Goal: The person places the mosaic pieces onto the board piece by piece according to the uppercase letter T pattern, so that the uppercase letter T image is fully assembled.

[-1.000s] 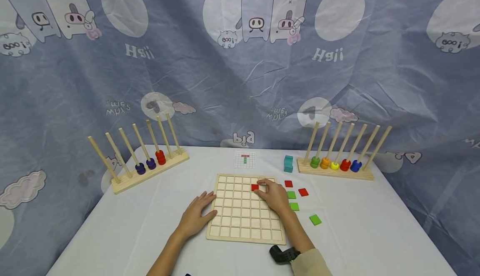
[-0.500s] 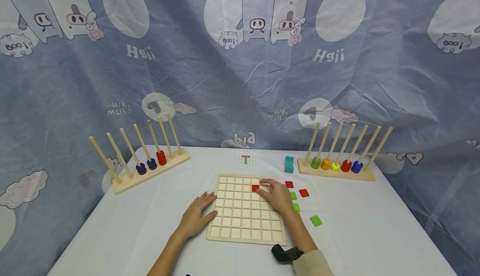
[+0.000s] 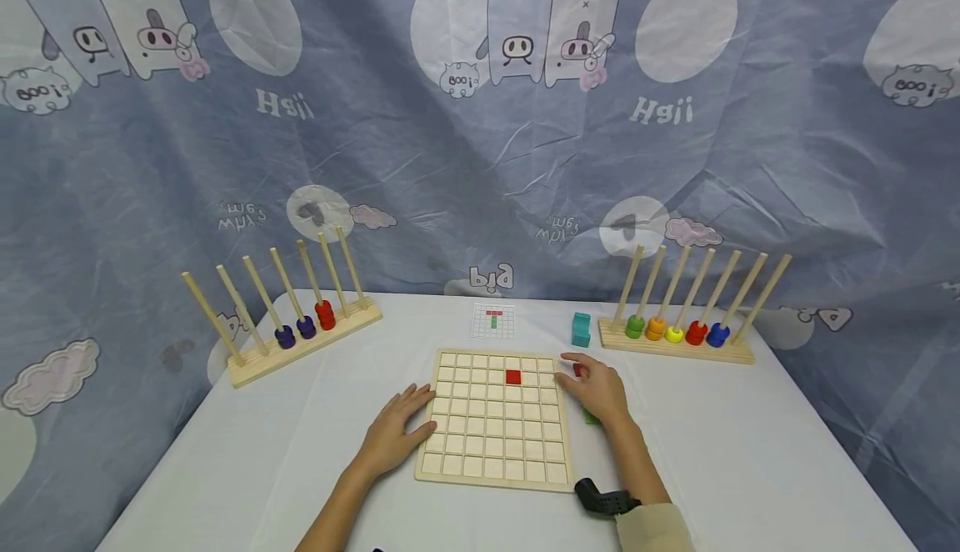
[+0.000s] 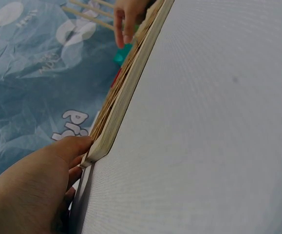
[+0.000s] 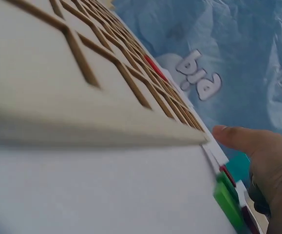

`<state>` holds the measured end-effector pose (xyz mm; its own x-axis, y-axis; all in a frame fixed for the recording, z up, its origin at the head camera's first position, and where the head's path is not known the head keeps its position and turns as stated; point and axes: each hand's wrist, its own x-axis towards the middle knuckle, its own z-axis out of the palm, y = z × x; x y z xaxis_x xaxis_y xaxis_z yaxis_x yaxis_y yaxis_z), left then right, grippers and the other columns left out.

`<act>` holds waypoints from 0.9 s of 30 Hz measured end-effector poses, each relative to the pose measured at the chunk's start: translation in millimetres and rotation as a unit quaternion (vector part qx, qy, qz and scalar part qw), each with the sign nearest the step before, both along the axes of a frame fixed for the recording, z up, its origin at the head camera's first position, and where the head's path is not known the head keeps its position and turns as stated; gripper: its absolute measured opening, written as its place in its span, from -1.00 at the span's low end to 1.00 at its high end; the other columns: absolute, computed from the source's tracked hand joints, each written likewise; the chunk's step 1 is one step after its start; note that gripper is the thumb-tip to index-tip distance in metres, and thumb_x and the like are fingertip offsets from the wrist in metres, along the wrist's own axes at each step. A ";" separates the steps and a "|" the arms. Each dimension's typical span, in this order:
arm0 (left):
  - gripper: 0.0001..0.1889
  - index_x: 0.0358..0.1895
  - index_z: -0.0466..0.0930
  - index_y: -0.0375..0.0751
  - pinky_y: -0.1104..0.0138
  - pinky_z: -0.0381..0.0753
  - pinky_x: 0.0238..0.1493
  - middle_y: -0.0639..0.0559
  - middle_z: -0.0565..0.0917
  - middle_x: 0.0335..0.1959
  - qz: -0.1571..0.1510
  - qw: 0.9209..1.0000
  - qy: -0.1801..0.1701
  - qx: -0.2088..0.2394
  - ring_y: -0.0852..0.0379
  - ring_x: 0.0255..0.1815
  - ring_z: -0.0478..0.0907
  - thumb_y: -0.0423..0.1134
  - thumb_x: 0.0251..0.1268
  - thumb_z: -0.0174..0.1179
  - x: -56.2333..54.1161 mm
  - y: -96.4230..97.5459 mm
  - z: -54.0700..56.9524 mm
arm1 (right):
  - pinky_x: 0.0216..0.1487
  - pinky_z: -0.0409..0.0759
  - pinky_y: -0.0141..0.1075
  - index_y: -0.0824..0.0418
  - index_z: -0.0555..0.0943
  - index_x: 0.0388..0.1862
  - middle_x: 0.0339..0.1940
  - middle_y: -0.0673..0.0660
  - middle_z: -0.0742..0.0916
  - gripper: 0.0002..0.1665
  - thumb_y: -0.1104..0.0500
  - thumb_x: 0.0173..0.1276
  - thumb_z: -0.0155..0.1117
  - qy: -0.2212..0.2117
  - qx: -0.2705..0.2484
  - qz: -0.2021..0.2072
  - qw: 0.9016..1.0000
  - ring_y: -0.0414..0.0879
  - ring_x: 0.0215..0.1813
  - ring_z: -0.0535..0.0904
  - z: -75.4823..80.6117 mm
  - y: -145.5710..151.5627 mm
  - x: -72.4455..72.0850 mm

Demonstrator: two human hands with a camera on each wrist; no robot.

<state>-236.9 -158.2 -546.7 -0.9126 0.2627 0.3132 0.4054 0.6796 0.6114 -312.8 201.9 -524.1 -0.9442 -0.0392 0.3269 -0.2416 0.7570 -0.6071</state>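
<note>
A square wooden grid board (image 3: 493, 445) lies on the white table, with one red tile (image 3: 513, 377) in a cell of its upper part. My left hand (image 3: 393, 429) rests against the board's left edge; thumb and fingertips touch the rim. Just off the board's upper right edge, my right hand (image 3: 600, 389) hovers with fingers loosely bent and nothing visible between them. Under and beside it, a red tile (image 3: 577, 368) and a green tile (image 3: 592, 418) show in part. Green tiles (image 5: 227, 201) also appear below the hand in the right wrist view; other tiles are hidden by it.
A small pattern card (image 3: 493, 321) with a red and green T lies behind the board. Right of it stands a teal block (image 3: 581, 329). Peg racks with coloured beads stand at the left (image 3: 303, 343) and right (image 3: 678, 343). A patterned cloth hangs behind.
The right hand has let go of the red tile, which stays in its cell on the board. That hand has moved right, over the loose tiles. The left hand stays put.
</note>
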 end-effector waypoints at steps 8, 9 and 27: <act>-0.44 0.26 0.40 -0.11 0.05 0.01 0.37 0.02 0.37 0.30 0.002 1.000 0.001 -0.004 -0.02 0.39 0.12 0.01 0.21 0.18 -0.2 0.2 -0.7 | -0.76 0.07 -0.34 0.11 0.62 0.01 -0.85 -0.03 0.31 -0.49 -0.02 0.07 0.42 -0.004 -0.001 -0.026 1.000 -0.18 -0.77 0.12 -1.1 29.3 -1.0; -0.44 0.26 0.40 -0.11 0.05 0.01 0.37 0.02 0.37 0.30 0.001 1.000 0.001 -0.004 -0.02 0.39 0.12 0.00 0.21 0.18 -0.3 0.3 -0.7 | -0.76 0.07 -0.34 0.11 0.62 0.01 -0.85 -0.03 0.32 -0.49 -0.03 0.07 0.42 -0.006 -0.002 -0.026 1.000 -0.18 -0.77 0.12 -1.2 30.7 -1.0; -0.45 0.25 0.41 -0.10 0.06 0.02 0.36 0.02 0.38 0.29 0.000 1.000 0.009 -0.007 -0.01 0.38 0.13 0.00 0.21 0.18 -0.9 0.2 -0.7 | -0.71 0.10 -0.32 0.14 0.62 0.00 -0.82 -0.02 0.34 -0.49 -0.01 0.07 0.43 -0.016 -0.003 -0.026 1.000 -0.15 -0.73 0.17 -1.9 32.8 -1.2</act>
